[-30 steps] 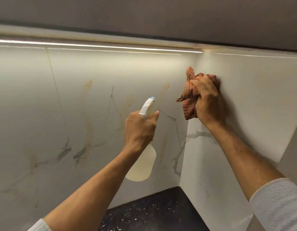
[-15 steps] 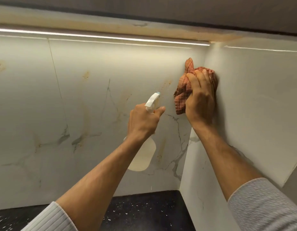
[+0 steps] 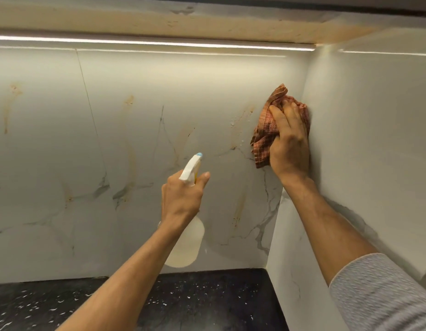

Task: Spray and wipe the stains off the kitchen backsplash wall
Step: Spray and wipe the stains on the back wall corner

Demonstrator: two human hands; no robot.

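The white marble backsplash wall (image 3: 207, 91) carries orange-brown streaks, such as one stain (image 3: 132, 154) at left centre and another (image 3: 239, 207) lower near the corner. My left hand (image 3: 181, 199) grips a white spray bottle (image 3: 187, 244) with a blue-tipped nozzle aimed at the back wall. My right hand (image 3: 289, 142) presses a crumpled reddish checked cloth (image 3: 264, 134) into the inner corner where the back wall meets the right side wall. Small droplets sit on the wall just left of the cloth.
A lit LED strip (image 3: 159, 43) runs under the stained cabinet underside (image 3: 183, 22). The black speckled countertop (image 3: 195, 304) lies below. The right side wall (image 3: 374, 139) closes in the corner.
The cloth hand slid from the right side wall to the corner. The view tilted down, and the spray bottle hand shifted slightly left and lower in it.
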